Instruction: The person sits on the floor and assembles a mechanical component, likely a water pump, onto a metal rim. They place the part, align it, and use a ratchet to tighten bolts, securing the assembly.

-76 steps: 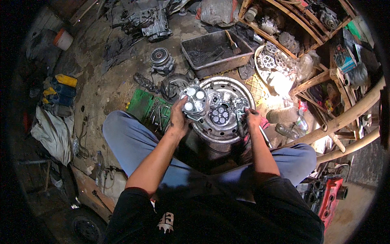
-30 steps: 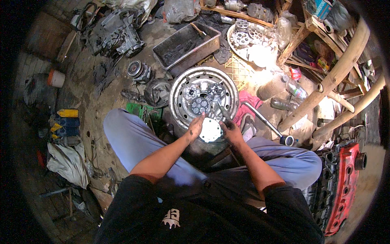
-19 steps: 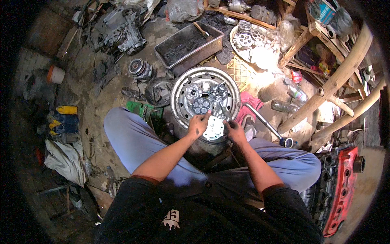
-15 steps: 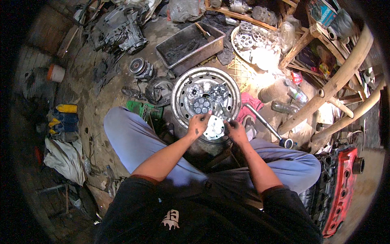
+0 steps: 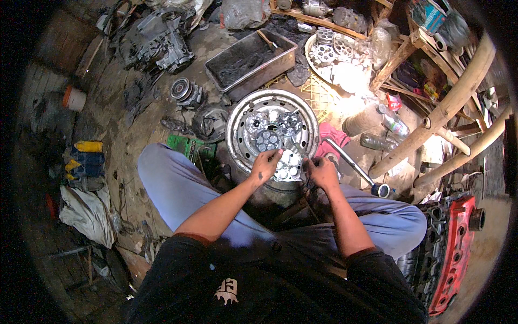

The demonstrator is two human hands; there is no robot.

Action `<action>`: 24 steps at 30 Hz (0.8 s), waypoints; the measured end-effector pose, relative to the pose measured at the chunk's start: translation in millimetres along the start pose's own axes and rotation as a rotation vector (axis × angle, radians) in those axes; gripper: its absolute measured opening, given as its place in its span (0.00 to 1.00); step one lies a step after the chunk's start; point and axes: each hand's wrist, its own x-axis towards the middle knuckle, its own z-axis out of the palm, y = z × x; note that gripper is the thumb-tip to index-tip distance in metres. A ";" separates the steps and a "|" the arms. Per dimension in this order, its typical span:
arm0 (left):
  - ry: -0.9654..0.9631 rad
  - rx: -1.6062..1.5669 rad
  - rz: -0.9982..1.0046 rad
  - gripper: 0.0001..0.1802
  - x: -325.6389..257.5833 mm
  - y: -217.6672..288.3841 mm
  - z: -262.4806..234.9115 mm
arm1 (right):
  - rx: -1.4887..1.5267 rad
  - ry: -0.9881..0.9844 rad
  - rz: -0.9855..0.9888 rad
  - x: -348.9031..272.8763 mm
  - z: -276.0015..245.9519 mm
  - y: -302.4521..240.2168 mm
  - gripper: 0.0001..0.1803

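Both hands at the near edge of the wheel, L one gripping a shiny round metal part
The L hand (image 5: 266, 163) has its thumb + fingers clamped on the L edge of the metal part (image 5: 290, 167), pale round faces up, held over the near lip of the steel wheel (image 5: 234, 127). R hand (image 5: 322, 173) is a bit apart from the L, fingers bunched right by the part's other edge; can't tell if they're touching it. In the wheel, approx. center, there's a dark round piece w/ holes (image 5: 266, 140), plus another metal piece (image 5: 290, 123) just beyond it to the R. Pink cloth (image 5: 330, 133) on the R side, green tool case (image 5: 186, 144) over on the L, black tray (image 5: 261, 73) w/ a brush (image 5: 268, 40) behind.
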 end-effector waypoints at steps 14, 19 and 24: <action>-0.006 -0.091 0.216 0.30 -26.6 -1.1 -14.4 | 0.224 0.316 -0.256 -1.9 -21.2 -36.1 0.27; 0.029 -0.208 0.163 0.33 -45.4 -24.5 -42.4 | 0.272 0.384 -0.327 2.6 -12.7 -55.5 0.24; 0.108 -0.175 0.097 0.31 -61.7 -38.1 -70.4 | 0.234 0.366 -0.521 -0.4 -2.0 -92.5 0.26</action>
